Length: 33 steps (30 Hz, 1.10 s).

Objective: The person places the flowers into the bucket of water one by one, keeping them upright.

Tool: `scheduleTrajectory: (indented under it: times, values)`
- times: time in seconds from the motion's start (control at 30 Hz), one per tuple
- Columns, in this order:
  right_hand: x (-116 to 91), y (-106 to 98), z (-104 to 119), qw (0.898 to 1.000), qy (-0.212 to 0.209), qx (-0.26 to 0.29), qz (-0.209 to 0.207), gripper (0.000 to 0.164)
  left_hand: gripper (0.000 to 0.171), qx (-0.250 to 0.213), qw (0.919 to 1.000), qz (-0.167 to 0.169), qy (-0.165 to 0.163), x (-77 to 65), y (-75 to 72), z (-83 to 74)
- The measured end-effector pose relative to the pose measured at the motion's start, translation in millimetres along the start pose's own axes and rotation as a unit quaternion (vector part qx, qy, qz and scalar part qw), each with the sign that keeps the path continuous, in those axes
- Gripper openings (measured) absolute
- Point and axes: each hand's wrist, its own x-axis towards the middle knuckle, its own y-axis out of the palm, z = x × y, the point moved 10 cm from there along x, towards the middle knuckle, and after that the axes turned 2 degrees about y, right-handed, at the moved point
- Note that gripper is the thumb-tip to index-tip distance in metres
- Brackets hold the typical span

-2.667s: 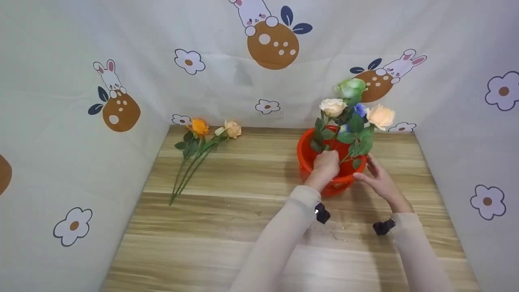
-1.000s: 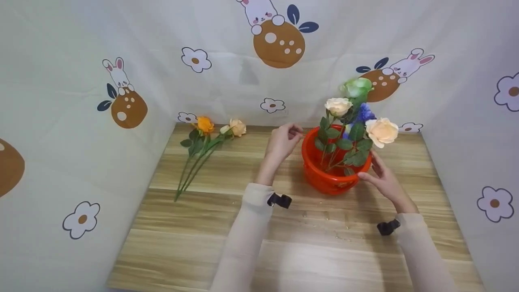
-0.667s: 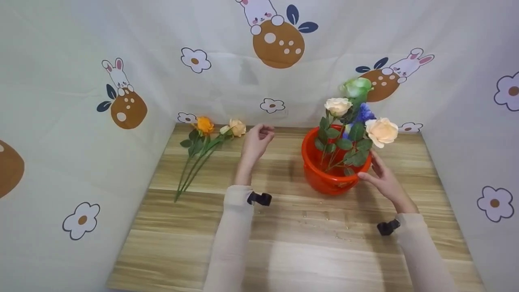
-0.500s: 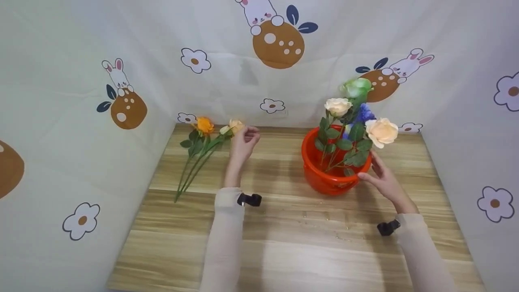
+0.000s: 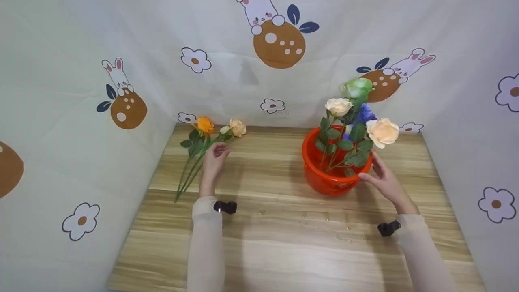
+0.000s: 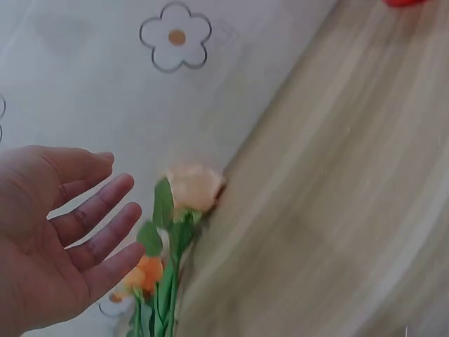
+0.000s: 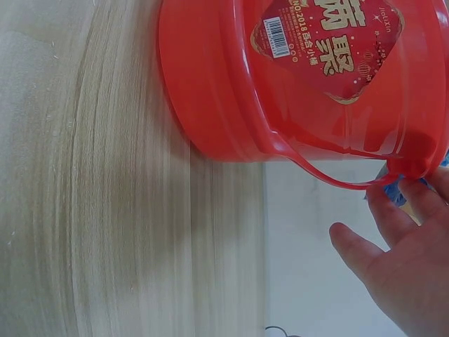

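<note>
My left hand (image 5: 213, 164) hovers over the stems of the loose flowers at the left. In the left wrist view its fingers spread in a loose curve with nothing between them. Beside it lie an orange rose (image 5: 205, 124) and a peach rose (image 5: 238, 127) with a bud, both on long green stems. My right hand (image 5: 383, 178) rests against the right side of the rim of a red bucket (image 5: 324, 182), fingers extended. Inside the bucket stand a cream rose (image 5: 339, 107), a second peach rose (image 5: 382, 132), a green rose (image 5: 357, 87) and blue flowers (image 5: 365, 113).
Small clear specks (image 5: 327, 217) lie on the wood-grain table (image 5: 284, 243) in front of the bucket. A pale printed cloth (image 5: 227, 89) encloses the table at the back and sides. The bucket's thin red handle (image 7: 326, 179) hangs along its side.
My left hand has let go of a stem inside the bucket, come out, and travelled left to the loose flowers. The right hand has kept its place at the rim.
</note>
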Motion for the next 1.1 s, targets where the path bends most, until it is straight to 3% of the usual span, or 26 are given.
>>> scheduleTrajectory:
  times: [0.27, 0.53, 0.6, 0.83, 1.1]
  values:
    - [-1, 0, 1, 1.000, -0.008, 0.011, 0.001, 0.085, 0.039, -0.005, 0.9999, -0.014, -0.001, -7.2, -29.9, 38.1]
    - [0, 1, -2, 1.000, -0.003, 0.010, 0.000, 0.086, 0.051, -0.066, 0.9962, -0.025, -0.051, -18.2, -47.9, 72.6]
    - [0, 0, -2, 1.000, -0.008, 0.009, -0.003, 0.086, 0.053, -0.054, 0.9962, -0.026, -0.063, -20.1, -52.3, 80.4]
    - [0, 0, -2, 1.000, -0.013, 0.006, -0.007, 0.084, 0.054, 0.050, 0.9940, -0.034, -0.090, -24.5, -66.5, 94.8]
    - [0, -1, -1, 1.000, -0.006, 0.007, -0.003, 0.085, 0.051, 0.086, 0.9908, -0.006, -0.105, -26.2, -57.3, 102.0]
